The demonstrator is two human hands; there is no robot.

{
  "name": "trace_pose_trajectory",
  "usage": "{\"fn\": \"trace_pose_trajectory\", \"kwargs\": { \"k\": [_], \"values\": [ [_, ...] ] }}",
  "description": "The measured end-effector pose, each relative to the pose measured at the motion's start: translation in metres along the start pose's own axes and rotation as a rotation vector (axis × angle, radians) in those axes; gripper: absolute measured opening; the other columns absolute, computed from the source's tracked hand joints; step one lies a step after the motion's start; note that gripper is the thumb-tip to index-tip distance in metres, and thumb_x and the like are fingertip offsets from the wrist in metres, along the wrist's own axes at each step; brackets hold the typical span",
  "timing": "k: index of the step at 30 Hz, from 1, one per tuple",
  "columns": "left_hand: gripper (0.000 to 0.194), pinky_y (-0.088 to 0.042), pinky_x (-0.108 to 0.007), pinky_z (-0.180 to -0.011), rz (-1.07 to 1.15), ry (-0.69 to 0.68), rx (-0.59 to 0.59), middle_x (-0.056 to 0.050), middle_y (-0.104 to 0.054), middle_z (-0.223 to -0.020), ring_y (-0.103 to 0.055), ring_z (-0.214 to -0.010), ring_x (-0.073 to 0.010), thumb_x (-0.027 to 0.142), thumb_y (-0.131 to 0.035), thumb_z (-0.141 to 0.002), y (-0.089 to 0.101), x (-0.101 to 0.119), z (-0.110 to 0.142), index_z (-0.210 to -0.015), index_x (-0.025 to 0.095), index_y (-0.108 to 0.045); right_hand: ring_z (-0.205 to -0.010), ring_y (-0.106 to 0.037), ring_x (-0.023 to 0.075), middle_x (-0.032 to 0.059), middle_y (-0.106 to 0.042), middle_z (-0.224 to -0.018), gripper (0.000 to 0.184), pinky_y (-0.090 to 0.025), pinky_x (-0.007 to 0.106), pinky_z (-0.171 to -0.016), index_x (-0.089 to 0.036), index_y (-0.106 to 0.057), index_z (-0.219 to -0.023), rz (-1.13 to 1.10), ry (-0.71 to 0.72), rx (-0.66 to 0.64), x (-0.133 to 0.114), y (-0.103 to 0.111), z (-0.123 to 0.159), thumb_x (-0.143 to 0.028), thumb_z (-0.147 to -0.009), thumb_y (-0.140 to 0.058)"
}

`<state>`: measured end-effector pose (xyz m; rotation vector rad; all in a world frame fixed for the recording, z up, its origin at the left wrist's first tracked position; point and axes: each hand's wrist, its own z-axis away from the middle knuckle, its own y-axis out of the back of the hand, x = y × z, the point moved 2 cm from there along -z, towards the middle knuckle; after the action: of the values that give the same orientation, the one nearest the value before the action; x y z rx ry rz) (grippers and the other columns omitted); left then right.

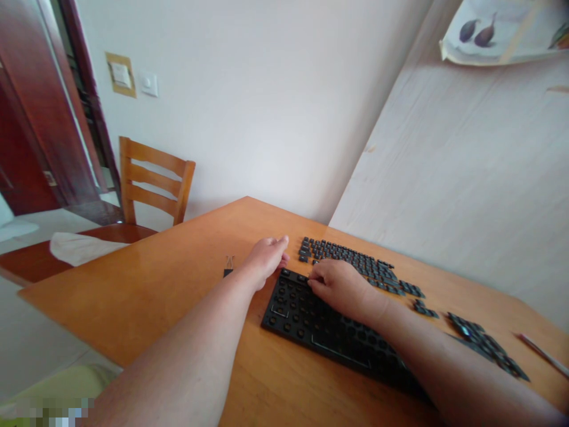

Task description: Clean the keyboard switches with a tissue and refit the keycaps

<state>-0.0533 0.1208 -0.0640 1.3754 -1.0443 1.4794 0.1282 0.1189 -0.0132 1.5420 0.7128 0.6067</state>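
A black keyboard (306, 323) with most of its keycaps off lies at an angle on the wooden table, its bare switches showing. At its far left corner is my left hand (265, 261), fingers loosely bent and apart, with nothing visible in them. My right hand (340, 286) reaches over the keyboard, its fingertips pinched together at the upper row. Whatever sits between those fingertips is too small or hidden to name. Beyond the keyboard, loose black keycaps (351, 256) lie in rows. Another group of keycaps (489, 344) is partly behind my right forearm.
A black binder clip (228, 271) lies left of my left hand on the table (178, 296). A pencil-like stick (542, 354) is at the right. A wooden chair (153, 184) stands beyond the left edge, with white cloth (84, 248) on a seat. Walls border the table's far side.
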Motion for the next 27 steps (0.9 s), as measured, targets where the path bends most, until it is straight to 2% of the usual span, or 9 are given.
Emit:
{"fn": "trace_pose_trajectory", "kwargs": {
  "k": [9, 15, 27],
  "values": [
    [0.038, -0.052, -0.029, -0.066, -0.002, 0.001, 0.004, -0.008, -0.067, -0.076, -0.064, -0.068, -0.0168, 0.052, -0.057, -0.089, 0.000, -0.001, -0.001, -0.083, 0.015, -0.061, -0.077, -0.060, 0.0153, 0.0023, -0.069, -0.078, 0.023, -0.039, 0.026, -0.071, -0.019, -0.067, -0.073, -0.068, 0.018, 0.045, 0.001, -0.002, 0.005, -0.023, -0.090, -0.052],
    [0.039, -0.052, -0.029, -0.066, 0.001, -0.009, 0.007, -0.008, -0.066, -0.075, -0.064, -0.068, -0.0170, 0.053, -0.057, -0.088, 0.001, 0.000, 0.001, -0.081, 0.014, -0.061, -0.074, -0.059, 0.0138, 0.0008, -0.065, -0.073, 0.030, -0.038, 0.026, -0.070, -0.019, -0.062, -0.067, -0.092, 0.031, 0.066, 0.003, 0.005, 0.012, -0.022, -0.093, -0.049],
    [0.040, -0.051, -0.029, -0.066, -0.005, 0.004, 0.013, -0.007, -0.067, -0.075, -0.064, -0.067, -0.0171, 0.053, -0.058, -0.087, 0.001, 0.002, 0.002, -0.082, 0.014, -0.062, -0.078, -0.059, 0.0138, 0.0029, -0.063, -0.078, 0.026, -0.041, 0.025, -0.074, -0.018, -0.067, -0.074, -0.095, 0.082, 0.056, -0.005, 0.010, 0.023, -0.015, -0.092, -0.049]
  ]
}}
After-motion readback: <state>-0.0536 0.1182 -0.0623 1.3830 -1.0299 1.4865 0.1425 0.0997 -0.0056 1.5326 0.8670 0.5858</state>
